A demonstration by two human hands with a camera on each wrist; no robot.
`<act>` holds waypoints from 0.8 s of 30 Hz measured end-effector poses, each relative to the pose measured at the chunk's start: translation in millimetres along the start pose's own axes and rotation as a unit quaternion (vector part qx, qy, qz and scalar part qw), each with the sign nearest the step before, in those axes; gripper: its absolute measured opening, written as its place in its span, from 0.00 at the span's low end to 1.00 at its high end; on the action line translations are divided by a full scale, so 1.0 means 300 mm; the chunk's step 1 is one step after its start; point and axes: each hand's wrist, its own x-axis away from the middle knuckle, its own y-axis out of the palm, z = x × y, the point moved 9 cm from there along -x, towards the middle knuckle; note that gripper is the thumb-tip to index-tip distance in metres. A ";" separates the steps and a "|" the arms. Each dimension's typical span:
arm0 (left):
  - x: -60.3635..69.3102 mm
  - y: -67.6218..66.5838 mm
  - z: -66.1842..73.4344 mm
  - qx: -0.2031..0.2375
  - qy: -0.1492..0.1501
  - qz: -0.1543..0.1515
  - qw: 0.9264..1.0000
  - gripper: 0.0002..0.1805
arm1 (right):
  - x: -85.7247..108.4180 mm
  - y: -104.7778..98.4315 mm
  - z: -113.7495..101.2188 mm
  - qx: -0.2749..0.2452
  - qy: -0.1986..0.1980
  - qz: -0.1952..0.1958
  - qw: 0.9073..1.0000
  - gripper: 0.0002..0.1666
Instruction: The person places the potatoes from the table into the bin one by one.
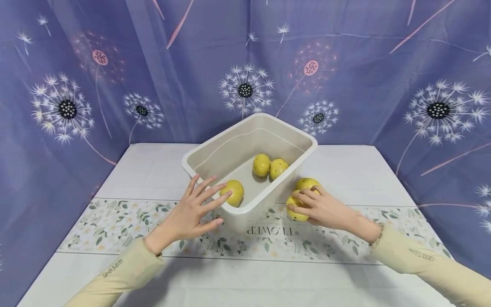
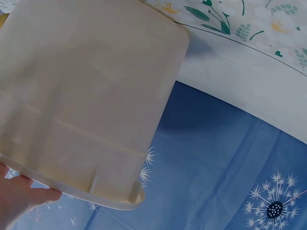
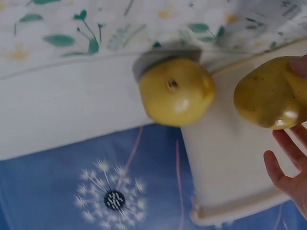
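Observation:
My right hand (image 1: 331, 209) grips a yellow potato (image 1: 296, 212) just right of a pale plastic bin (image 1: 251, 209); the right wrist view shows thumb and fingers round this potato (image 3: 268, 93). Just behind it a second potato (image 3: 177, 93) rests on the table beside the bin, partly covered by my fingers in the head view. My left hand (image 1: 192, 213), fingers spread and straight, is at the bin's near left rim. Inside the bin, one potato (image 1: 235, 194) sits at the near corner, and two more potatoes (image 1: 261, 165) lie side by side farther back.
The bin stands at an angle on a white tablecloth (image 1: 153, 170) with a floral band (image 1: 126, 226). Purple dandelion-print curtains (image 1: 192, 64) enclose the back and both sides of the table.

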 end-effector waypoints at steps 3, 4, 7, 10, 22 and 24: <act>0.001 0.000 -0.002 -0.002 -0.001 -0.002 1.000 0.31 | -0.002 -0.042 0.002 0.007 -0.004 0.004 1.000 0.40; 0.001 0.000 -0.003 -0.001 -0.001 -0.003 1.000 0.31 | -0.003 -0.056 0.002 0.010 -0.005 0.006 1.000 0.39; 0.001 -0.001 -0.002 0.000 -0.001 -0.003 1.000 0.31 | -0.008 -0.099 0.001 0.018 -0.010 0.014 1.000 0.40; 0.001 -0.005 0.000 0.000 0.000 -0.001 1.000 0.32 | -0.017 -0.146 0.002 0.028 -0.020 0.025 0.999 0.40; -0.001 -0.006 0.003 0.002 0.002 0.003 1.000 0.33 | -0.078 -0.312 0.047 0.056 -0.039 0.071 0.995 0.46; 0.000 -0.005 0.003 0.001 0.002 0.004 1.000 0.33 | -0.091 -0.331 0.058 0.053 -0.039 0.077 0.995 0.40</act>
